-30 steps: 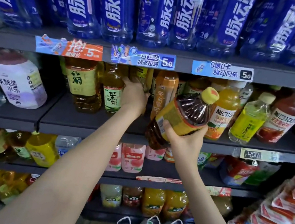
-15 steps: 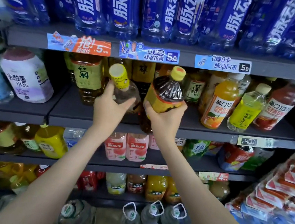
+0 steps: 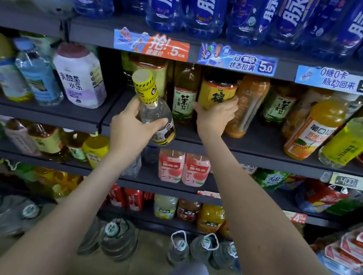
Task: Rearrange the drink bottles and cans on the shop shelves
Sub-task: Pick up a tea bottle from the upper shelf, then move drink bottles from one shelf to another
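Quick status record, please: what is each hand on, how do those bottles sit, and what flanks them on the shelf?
left hand: grips the clear bottle round its body
clear bottle: yellow cap and neck wrap, tilted with the cap leaning left, at the front edge of the middle shelf
right hand: grips the yellow-label dark tea bottle low on its body
yellow-label dark tea bottle: upright on the middle shelf
neighbours: green-label tea bottle on its left, orange drink bottle on its right
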A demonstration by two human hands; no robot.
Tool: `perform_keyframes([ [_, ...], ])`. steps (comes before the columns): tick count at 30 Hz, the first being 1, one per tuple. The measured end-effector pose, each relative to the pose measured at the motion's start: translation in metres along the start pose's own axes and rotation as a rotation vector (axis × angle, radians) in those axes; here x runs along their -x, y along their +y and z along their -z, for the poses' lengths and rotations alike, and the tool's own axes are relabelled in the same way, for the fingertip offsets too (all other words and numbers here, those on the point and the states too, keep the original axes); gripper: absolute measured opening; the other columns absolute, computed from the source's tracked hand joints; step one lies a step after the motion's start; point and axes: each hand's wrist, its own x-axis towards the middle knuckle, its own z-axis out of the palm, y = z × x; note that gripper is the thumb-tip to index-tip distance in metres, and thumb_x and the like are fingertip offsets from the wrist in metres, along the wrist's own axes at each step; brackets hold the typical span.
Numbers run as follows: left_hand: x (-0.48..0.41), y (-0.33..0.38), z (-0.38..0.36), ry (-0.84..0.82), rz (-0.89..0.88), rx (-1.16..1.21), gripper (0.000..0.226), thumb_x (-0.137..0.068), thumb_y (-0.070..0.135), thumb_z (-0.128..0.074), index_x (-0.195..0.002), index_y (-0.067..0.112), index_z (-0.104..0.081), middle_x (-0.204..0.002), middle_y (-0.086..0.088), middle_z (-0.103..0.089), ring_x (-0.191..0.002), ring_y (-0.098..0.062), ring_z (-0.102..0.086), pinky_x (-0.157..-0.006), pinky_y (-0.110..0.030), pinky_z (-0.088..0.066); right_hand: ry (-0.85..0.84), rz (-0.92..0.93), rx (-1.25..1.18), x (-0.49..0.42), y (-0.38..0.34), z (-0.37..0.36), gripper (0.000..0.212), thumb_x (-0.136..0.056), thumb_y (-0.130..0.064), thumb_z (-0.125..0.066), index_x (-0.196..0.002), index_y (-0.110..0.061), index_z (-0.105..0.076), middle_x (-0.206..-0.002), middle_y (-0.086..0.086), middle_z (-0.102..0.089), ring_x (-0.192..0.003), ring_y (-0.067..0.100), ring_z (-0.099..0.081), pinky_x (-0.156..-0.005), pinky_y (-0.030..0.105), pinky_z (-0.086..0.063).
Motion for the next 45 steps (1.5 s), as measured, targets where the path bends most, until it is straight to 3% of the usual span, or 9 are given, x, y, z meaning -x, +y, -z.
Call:
perform_keyframes([
  [4,-0.003,0.012,0.018,-0.1,0.104,0.031,0.05,-0.062,0.048,-0.075,-0.107,0.031,-0.063,-0.097,0.014,-0.071,-0.092,-0.007,-0.067,-0.083,-0.037,-0.054,-0.151,-0.103,0.002,0.012,-0.007,0.016,0.098,-0.081,-0.021,-0.073,-0.147,0.001,-0.004,-0.147,0.021,-0.023,-0.137,0.036,-0.024,-0.111,0.039,-0.023],
  [7,-0.003,0.031,0.043,-0.203,0.195,0.073,0.041,-0.06,0.042,-0.079,-0.098,0.031,-0.065,-0.091,0.016,-0.072,-0.087,-0.005,-0.067,-0.082,-0.038,-0.055,-0.279,-0.009,0.016,0.044,-0.027,0.044,0.066,-0.086,-0.015,-0.066,-0.138,0.001,-0.029,-0.133,0.019,-0.042,-0.125,0.034,-0.042,-0.1,0.034,-0.035],
  [11,0.003,0.063,0.093,-0.284,0.251,0.091,0.024,-0.063,0.035,-0.084,-0.076,0.037,-0.064,-0.077,0.02,-0.07,-0.076,0.001,-0.065,-0.073,-0.03,-0.054,-0.802,0.084,-0.15,0.099,-0.081,0.089,0.042,-0.092,-0.024,-0.061,-0.129,-0.009,-0.05,-0.118,0.003,-0.056,-0.113,0.015,-0.054,-0.093,0.022,-0.042],
  [16,0.011,0.09,0.167,-0.233,0.36,0.177,0.024,-0.06,0.032,-0.087,-0.078,0.029,-0.071,-0.075,0.01,-0.073,-0.075,-0.012,-0.07,-0.071,-0.035,-0.057,-1.076,0.319,-0.014,0.137,-0.141,0.105,0.048,-0.075,-0.036,-0.078,-0.114,-0.027,-0.052,-0.114,-0.007,-0.055,-0.106,0.007,-0.054,-0.094,0.023,-0.043],
  [21,-0.005,0.116,0.238,-0.148,0.294,0.155,0.021,-0.061,0.038,-0.085,-0.076,0.041,-0.071,-0.079,0.013,-0.072,-0.079,-0.008,-0.069,-0.074,-0.032,-0.056,-0.965,0.442,-0.073,0.178,-0.201,0.08,0.046,-0.07,-0.031,-0.082,-0.102,-0.027,-0.049,-0.097,-0.01,-0.058,-0.08,-0.004,-0.052,-0.062,0.004,-0.038],
  [31,-0.061,0.081,0.385,-0.211,0.185,0.347,0.035,-0.094,0.011,-0.055,-0.122,0.032,-0.053,-0.11,0.005,-0.062,-0.103,-0.01,-0.06,-0.085,-0.025,-0.052,-0.871,0.357,-0.413,0.22,-0.34,-0.009,0.057,-0.054,-0.057,-0.079,-0.098,-0.026,-0.059,-0.101,-0.005,-0.07,-0.096,0.015,-0.066,-0.089,0.043,-0.052],
  [36,-0.106,0.043,0.498,-0.19,0.015,0.282,0.04,-0.092,0.012,-0.057,-0.115,0.044,-0.05,-0.105,0.009,-0.068,-0.097,-0.007,-0.064,-0.076,-0.018,-0.05,-0.875,0.464,-0.504,0.264,-0.436,-0.082,0.035,-0.069,-0.04,-0.08,-0.097,-0.035,-0.06,-0.096,-0.012,-0.07,-0.089,0.001,-0.065,-0.078,0.021,-0.051],
  [40,-0.145,0.025,0.575,-0.144,-0.062,0.255,0.043,-0.091,0.011,-0.058,-0.114,0.046,-0.048,-0.109,0.017,-0.064,-0.097,0.005,-0.062,-0.075,-0.011,-0.049,-0.828,0.556,-0.519,0.293,-0.502,-0.141,0.068,-0.053,-0.069,-0.074,-0.11,-0.034,-0.06,-0.113,-0.006,-0.061,-0.104,0.009,-0.059,-0.093,0.036,-0.049],
  [45,-0.205,-0.002,0.625,-0.137,-0.145,0.234,0.048,-0.092,0.017,-0.059,-0.127,0.045,-0.042,-0.134,0.01,-0.055,-0.124,-0.005,-0.051,-0.098,-0.023,-0.047,-0.753,0.587,-0.546,0.295,-0.562,-0.193,0.062,-0.051,-0.07,-0.075,-0.103,-0.04,-0.062,-0.109,-0.007,-0.063,-0.104,0.012,-0.06,-0.093,0.038,-0.049],
])
